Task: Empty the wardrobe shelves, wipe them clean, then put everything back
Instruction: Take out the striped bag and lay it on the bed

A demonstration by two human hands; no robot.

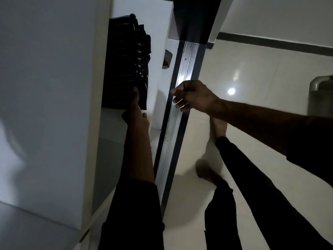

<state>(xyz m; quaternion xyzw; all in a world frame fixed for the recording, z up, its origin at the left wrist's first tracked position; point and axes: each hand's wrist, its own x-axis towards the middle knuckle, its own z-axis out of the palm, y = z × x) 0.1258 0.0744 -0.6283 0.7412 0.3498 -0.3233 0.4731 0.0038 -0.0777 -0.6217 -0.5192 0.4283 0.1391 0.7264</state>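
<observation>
Left hand (135, 112) is gripping the folded clothes (126, 65) on the shelf (111, 121); right hand (192, 96), loosely curled beside them, should be supporting underneath.

Folded clothes (126, 64): dark navy to black, thin pale stripes. Wardrobe shelf (111, 123): white, as were the panels. Sliding-door track (177, 109): silver metal between dark grey edges. Floor (252, 73): glossy cream tile; skirting (270, 43) dark grey. Sleeves (137, 213) and trousers (261, 195): black.

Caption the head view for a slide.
Left hand touches folded dark clothes on a wardrobe shelf; right hand hovers free.
</observation>
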